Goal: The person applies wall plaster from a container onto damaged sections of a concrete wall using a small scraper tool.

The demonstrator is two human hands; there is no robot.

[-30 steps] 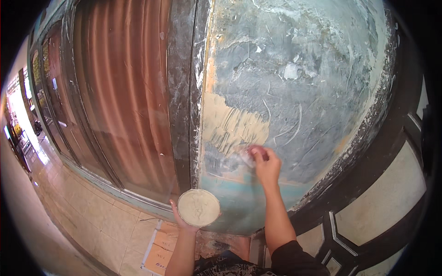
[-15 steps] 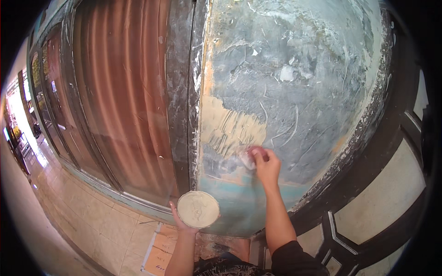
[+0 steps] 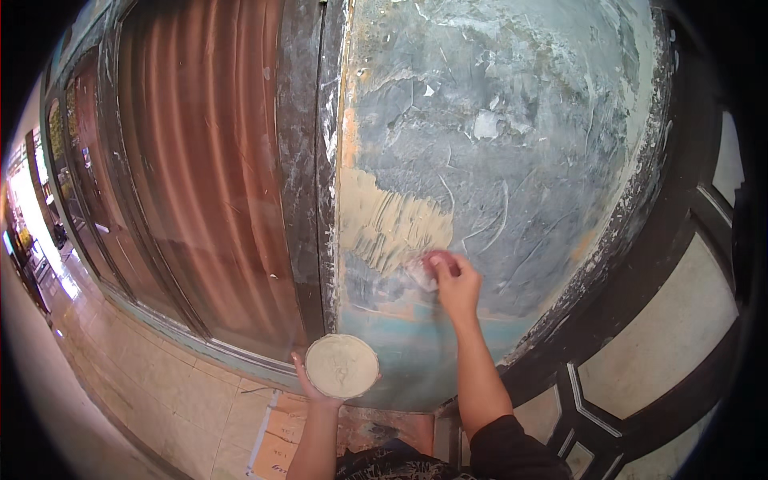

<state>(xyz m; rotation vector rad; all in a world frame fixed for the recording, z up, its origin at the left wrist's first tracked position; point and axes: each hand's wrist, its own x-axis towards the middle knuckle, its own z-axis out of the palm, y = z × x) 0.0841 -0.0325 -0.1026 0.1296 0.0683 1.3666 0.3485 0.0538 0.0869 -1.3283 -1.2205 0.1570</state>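
My right hand (image 3: 458,286) grips a small red-topped tool with a pale, blurred lower part (image 3: 428,268), pressed on the wall at the lower edge of a cream putty patch (image 3: 388,220). The wall (image 3: 504,184) around it is mottled grey with white and orange traces, turning teal lower down. My left hand (image 3: 318,394) supports a round container of smooth cream paste (image 3: 342,366) from below, its fingers round the left side, lower and left of my right hand.
A glass panel with a reddish curtain (image 3: 200,160) and dark frame (image 3: 308,176) stands left, above a tiled floor (image 3: 176,384) and a bright opening far left. Dark lattice woodwork with pale panels (image 3: 640,336) lies right. An orange sheet (image 3: 272,436) lies on the floor beside my left arm.
The view has shifted slightly, so the wall sits a little further left. My right hand stays at the putty patch's lower edge, and my left hand still holds the container.
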